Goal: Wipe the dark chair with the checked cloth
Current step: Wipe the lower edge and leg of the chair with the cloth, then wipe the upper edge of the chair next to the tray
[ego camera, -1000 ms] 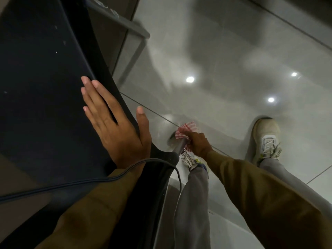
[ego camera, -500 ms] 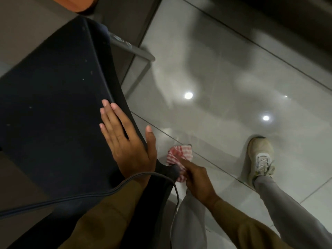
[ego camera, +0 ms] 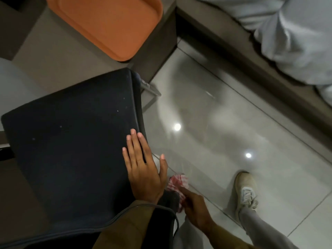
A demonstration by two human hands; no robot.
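Observation:
The dark chair (ego camera: pixel 71 150) fills the left half of the head view, its flat padded surface facing up at me. My left hand (ego camera: pixel 143 168) lies flat on its right edge, fingers spread, holding nothing. Just below and right of that edge, my right hand (ego camera: pixel 194 209) grips the red-and-white checked cloth (ego camera: pixel 177 184) and presses it against the chair's lower right corner. Part of the cloth is hidden behind my fingers and the chair's edge.
An orange tray (ego camera: pixel 107 24) sits on a grey table (ego camera: pixel 59 56) beyond the chair. A glossy tiled floor (ego camera: pixel 224 123) lies to the right, with my shoe (ego camera: pixel 246 191) on it. A grey bench with pale fabric (ego camera: pixel 296 36) runs along the top right.
The view has tilted up, bringing the tray and bench into sight. My right hand with the cloth has risen along the chair's lower corner. My left hand stays flat on the chair.

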